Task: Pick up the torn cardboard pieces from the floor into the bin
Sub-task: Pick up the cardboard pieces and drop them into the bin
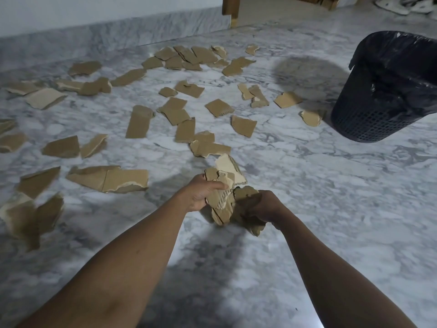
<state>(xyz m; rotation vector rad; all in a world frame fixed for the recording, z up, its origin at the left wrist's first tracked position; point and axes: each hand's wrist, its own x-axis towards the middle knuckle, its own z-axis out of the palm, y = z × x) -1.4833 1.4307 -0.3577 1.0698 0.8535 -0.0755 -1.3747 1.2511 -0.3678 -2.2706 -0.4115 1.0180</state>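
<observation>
Both arms outstretched, left hand (201, 194) and right hand (267, 205) clenched

**Open floor to the right, scraps crowding the left**

Between the bundle of cardboard (227, 197) gripped by the left hand (201, 195) and the right hand (267, 207) and the black mesh bin (369, 114) lies bare marble floor (331, 197), with nothing on it. The bin's mouth is open, its dark liner (387, 50) draped over the rim. A few scraps (311, 117) lie just beside the bin's base. To the left and ahead, torn cardboard pieces (139, 121) litter the floor thickly, some overlapping, with narrow bare strips between them.
</observation>
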